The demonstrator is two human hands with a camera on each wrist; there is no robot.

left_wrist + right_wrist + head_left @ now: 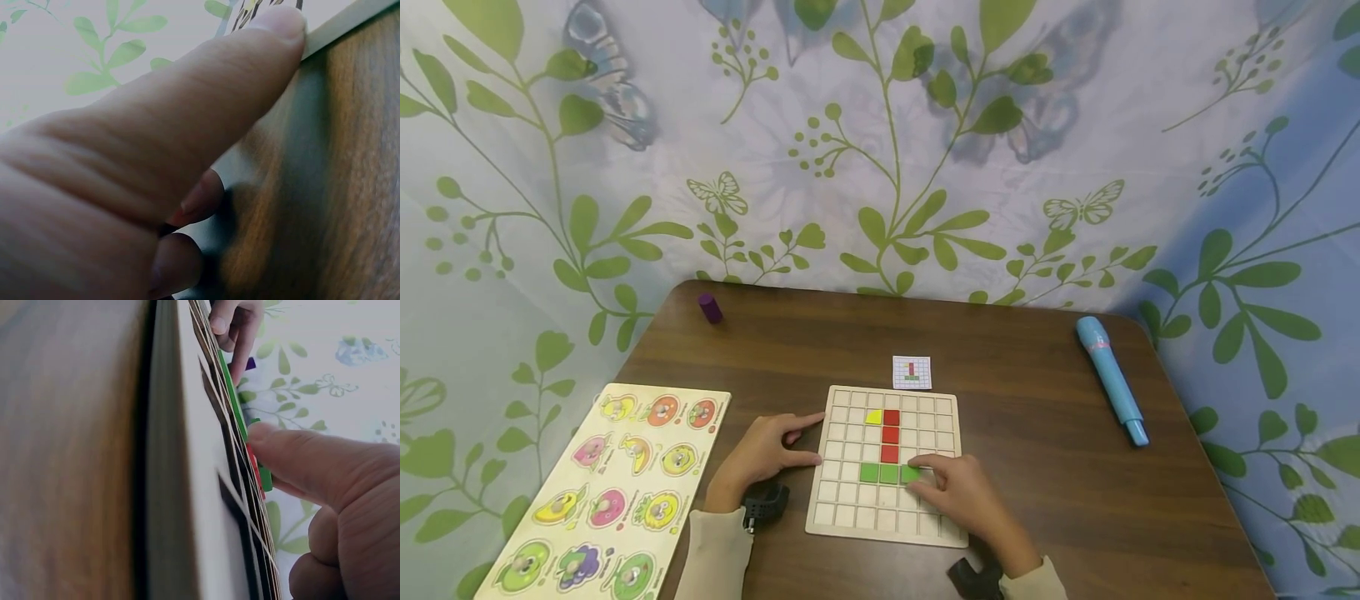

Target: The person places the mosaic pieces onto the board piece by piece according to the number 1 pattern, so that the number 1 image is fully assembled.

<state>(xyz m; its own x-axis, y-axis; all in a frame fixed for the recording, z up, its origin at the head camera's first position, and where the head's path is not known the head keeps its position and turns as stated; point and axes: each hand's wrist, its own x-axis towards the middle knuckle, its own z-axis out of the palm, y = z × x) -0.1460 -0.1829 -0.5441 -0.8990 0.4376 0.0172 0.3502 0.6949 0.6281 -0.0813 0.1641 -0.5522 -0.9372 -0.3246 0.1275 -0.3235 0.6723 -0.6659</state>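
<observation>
A square wooden grid board [844,510] lies on the table. On it a yellow quarter-round piece [874,417] sits beside a column of three red square tiles [890,436], with two green tiles [878,473] below. Between thumb and forefinger my right hand [962,496] pinches another green tile [266,479], at the right end of the green row; the right wrist view shows it standing off the board at a tilt. At the board's left edge my left hand [762,457] touches with straight thumb and forefinger, its other fingers bent under.
Just behind the board lies a small pattern card [912,372]. A fruit puzzle board [625,492] covers the table's left side. To the right is a blue microphone-shaped object [1111,379]; a purple cylinder [710,308] is at the back left. A patterned curtain [880,150] hangs behind the table.
</observation>
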